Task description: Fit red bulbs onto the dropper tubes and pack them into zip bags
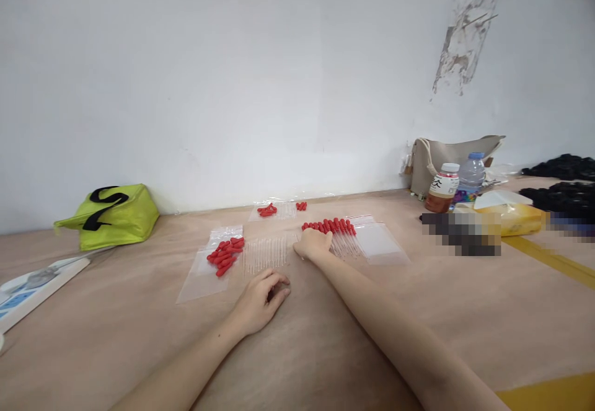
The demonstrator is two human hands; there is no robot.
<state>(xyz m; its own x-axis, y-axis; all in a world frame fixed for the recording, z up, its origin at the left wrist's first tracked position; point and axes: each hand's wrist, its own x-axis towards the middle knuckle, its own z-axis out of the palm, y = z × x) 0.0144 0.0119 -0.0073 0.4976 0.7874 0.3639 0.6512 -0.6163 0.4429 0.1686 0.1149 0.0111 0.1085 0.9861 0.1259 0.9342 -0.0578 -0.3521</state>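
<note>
My right hand (pixel 313 243) is at the near left end of a row of red-ended thin sticks (pixel 334 228). Its fingers are closed, and what they hold, if anything, is hidden behind the hand. My left hand (pixel 264 299) rests on the brown tabletop, fingers curved and thumb apart, with nothing between them. Just beyond it several thin pale sticks (pixel 266 253) lie side by side. To their left, loose red bulb-shaped pieces (pixel 225 256) are heaped on a clear plastic bag (pixel 195 284). More clear bags (pixel 383 247) lie flat right of the red-ended row.
Smaller groups of red pieces (pixel 266 211) lie near the wall. A lime-green bag (pixel 123 219) and a power strip (pixel 46 290) are at left. At right stand a drink bottle (pixel 444 188), a water bottle (pixel 471 178), a beige bag (pixel 421 175) and a yellow packet (pixel 515 219).
</note>
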